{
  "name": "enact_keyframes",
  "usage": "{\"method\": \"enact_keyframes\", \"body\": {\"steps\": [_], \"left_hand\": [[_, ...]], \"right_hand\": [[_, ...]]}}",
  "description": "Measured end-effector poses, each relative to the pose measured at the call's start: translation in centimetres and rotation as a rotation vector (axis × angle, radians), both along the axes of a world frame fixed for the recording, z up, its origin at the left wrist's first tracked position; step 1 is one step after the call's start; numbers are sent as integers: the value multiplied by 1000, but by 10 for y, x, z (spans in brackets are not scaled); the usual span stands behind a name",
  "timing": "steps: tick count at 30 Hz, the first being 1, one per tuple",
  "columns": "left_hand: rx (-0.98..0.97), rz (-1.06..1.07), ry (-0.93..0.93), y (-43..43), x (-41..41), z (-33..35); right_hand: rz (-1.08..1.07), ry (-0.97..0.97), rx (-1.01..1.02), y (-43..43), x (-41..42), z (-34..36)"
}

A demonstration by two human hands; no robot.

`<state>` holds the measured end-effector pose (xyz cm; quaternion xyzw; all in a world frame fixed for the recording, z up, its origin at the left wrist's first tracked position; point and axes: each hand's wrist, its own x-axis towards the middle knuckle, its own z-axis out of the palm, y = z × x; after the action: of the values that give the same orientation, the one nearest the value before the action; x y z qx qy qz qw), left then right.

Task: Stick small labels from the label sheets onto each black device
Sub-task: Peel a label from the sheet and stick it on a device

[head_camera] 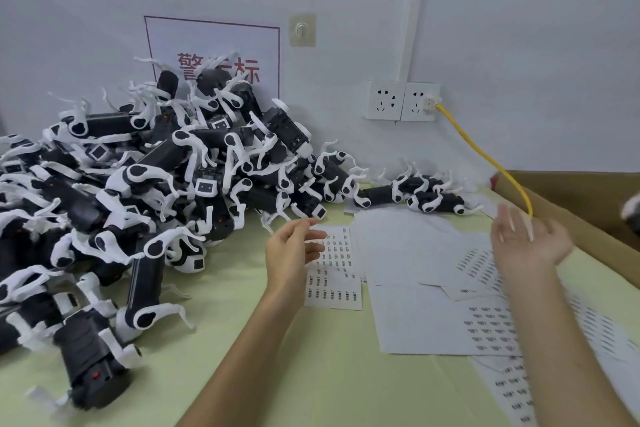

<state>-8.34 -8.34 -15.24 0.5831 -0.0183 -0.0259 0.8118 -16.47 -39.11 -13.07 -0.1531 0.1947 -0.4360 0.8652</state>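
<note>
Left hand (pixel 294 250) empty, fingers loosely spread, hovering over a label sheet (pixel 334 291) on the table (pixel 311 374). Right hand (pixel 530 241) open, holding nothing, blurred. Black devices (pixel 83 204) heaped at left, near the sheets. Advice: steady the sheet, lift one label by its corner, press it flat.

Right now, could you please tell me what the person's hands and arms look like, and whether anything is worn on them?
Both are bare. The left hand and right hand show no gloves, rings or watch that I can see, and the forearms show no sleeve up to the frame's edge. The right hand is motion-blurred, so small details there cannot be ruled out.
</note>
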Motion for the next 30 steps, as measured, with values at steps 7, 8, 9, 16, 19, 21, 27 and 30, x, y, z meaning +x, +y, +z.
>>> {"method": "enact_keyframes", "body": {"steps": [7, 8, 9, 16, 19, 21, 27, 30], "left_hand": [[-329, 364, 40, 19, 15, 4], [-380, 374, 79, 20, 17, 4], [-417, 376, 125, 20, 18, 4], [-700, 171, 345, 34, 27, 5], [-895, 44, 354, 46, 37, 4], [-982, 8, 371, 52, 41, 2], [-1179, -235, 316, 52, 37, 5], [-1265, -339, 271, 54, 32, 12]], "right_hand": [[204, 272, -136, 50, 31, -1], [213, 275, -157, 55, 33, 0], [222, 275, -170, 58, 34, 1], [289, 278, -209, 71, 38, 2], [315, 282, -224, 75, 38, 1], [324, 284, -230, 77, 38, 1], [350, 295, -261, 85, 40, 2], [381, 285, -288, 91, 40, 2]]}}
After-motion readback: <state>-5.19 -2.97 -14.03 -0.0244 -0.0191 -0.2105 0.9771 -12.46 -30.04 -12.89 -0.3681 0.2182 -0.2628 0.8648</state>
